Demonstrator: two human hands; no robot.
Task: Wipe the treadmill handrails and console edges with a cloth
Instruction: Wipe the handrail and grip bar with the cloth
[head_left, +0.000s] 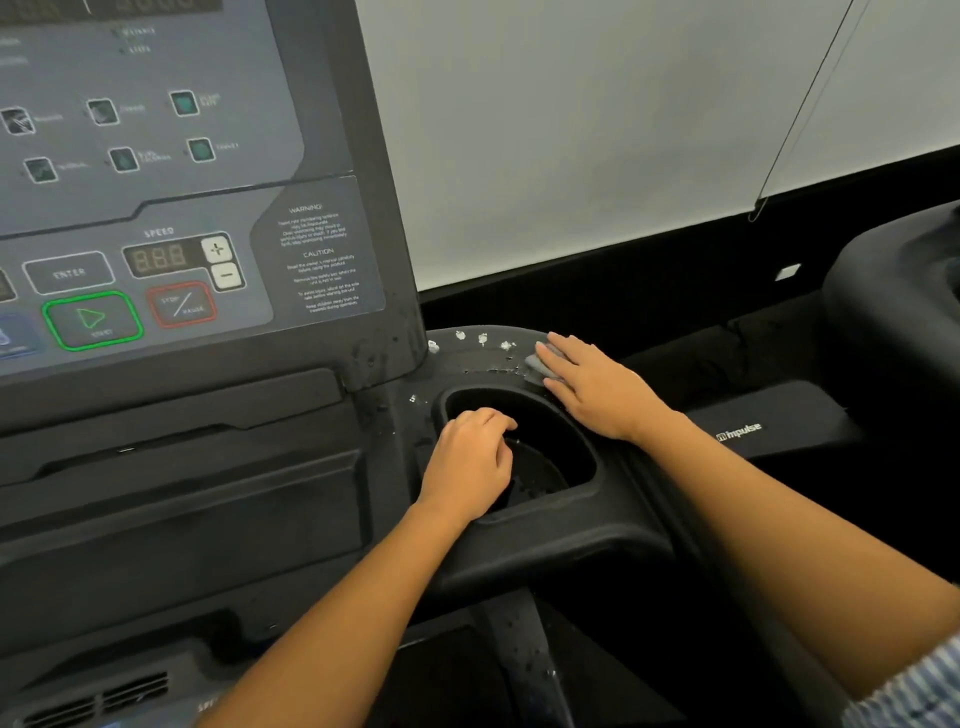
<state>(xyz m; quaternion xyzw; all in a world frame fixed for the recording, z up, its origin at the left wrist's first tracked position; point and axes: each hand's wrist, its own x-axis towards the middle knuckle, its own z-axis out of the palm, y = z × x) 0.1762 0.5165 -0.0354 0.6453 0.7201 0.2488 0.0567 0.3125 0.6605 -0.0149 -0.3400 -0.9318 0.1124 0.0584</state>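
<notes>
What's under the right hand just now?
A grey cloth lies under the right hand, pressed onto the black console ledge. Only its left edge shows; the hand covers the rest. White flecks dot the ledge to its left.

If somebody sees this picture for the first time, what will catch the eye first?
The right hand lies flat on a grey cloth at the curved black console edge, right of the panel, next to white spots. The left hand curls its fingers over the rim of the cup holder just in front. On the panel at lower left, the green-framed start button stands out.
</notes>
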